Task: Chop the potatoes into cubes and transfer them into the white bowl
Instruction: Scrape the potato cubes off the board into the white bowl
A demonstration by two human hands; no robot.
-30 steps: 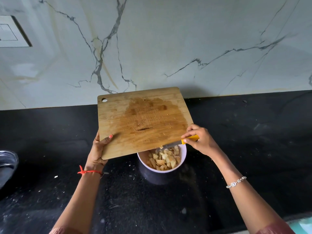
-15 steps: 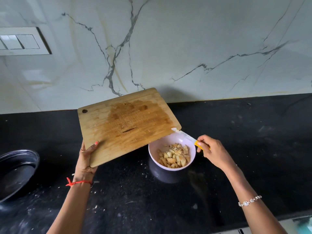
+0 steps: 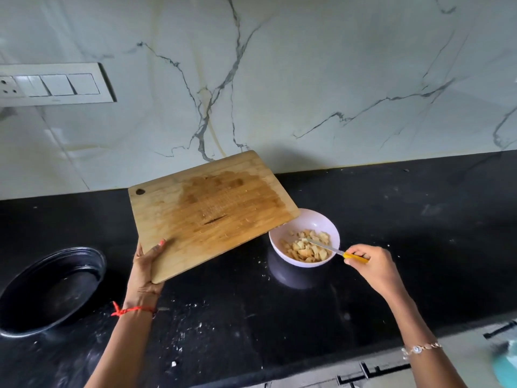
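A white bowl [image 3: 324,219] stands on the black counter and holds several pale potato cubes [image 3: 303,249]. My left hand [image 3: 147,266] grips the near left corner of a bare wooden chopping board [image 3: 207,211], lifted and tilted, its right corner just over the bowl's left rim. My right hand [image 3: 373,266] holds a knife [image 3: 340,252] by its yellow handle, to the right of the bowl. The blade reaches into the bowl, its tip over the cubes.
A black round pan [image 3: 47,289] sits at the left on the black counter [image 3: 419,233]. White crumbs are scattered on the counter near my left wrist. A marble wall with a switch plate [image 3: 53,85] rises behind. Drawer handles show at the bottom right.
The board has swung left and away from over the bowl, uncovering it. The knife went from the board's edge down into the bowl. The view has shifted left.
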